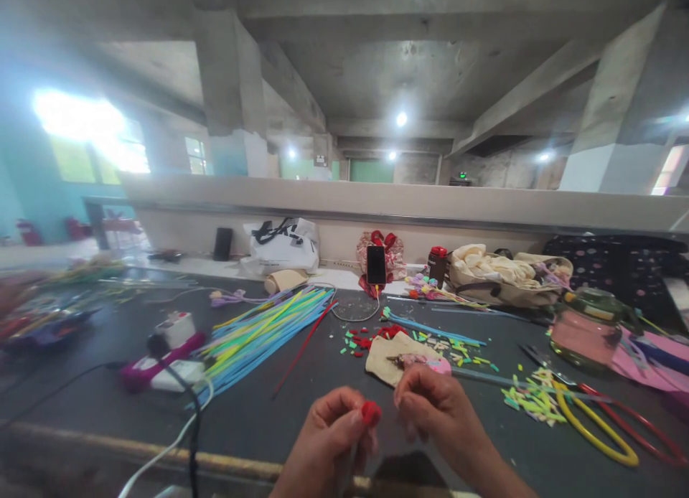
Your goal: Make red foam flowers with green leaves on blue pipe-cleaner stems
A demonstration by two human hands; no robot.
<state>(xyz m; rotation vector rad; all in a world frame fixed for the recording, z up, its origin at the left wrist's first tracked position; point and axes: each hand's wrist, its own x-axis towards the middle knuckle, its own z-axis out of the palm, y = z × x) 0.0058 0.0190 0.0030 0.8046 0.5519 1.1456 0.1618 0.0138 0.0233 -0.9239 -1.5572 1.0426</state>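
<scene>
My left hand (329,440) is closed in a pinch around a small red fuzzy piece (370,413), held above the table's front edge. Beside it, my right hand (438,412) has thumb and fingertips pressed together; whatever lies between them, if anything, is hidden. The two hands are apart. Just beyond the right hand, a pink glue gun (425,362) with a metal tip rests on a beige cloth (380,358). Short red fuzzy pieces (371,339) are heaped behind that cloth. One long red pipe cleaner (302,351) lies to the left.
Blue, green and yellow pipe cleaners (269,336) lie in a bundle at left, near a purple-and-white power strip (161,372) with cables. Yellow-and-red-handled scissors (592,426) and green cut pieces (532,397) sit at right. A phone (376,265) stands upright behind; a green jug (586,329) is far right.
</scene>
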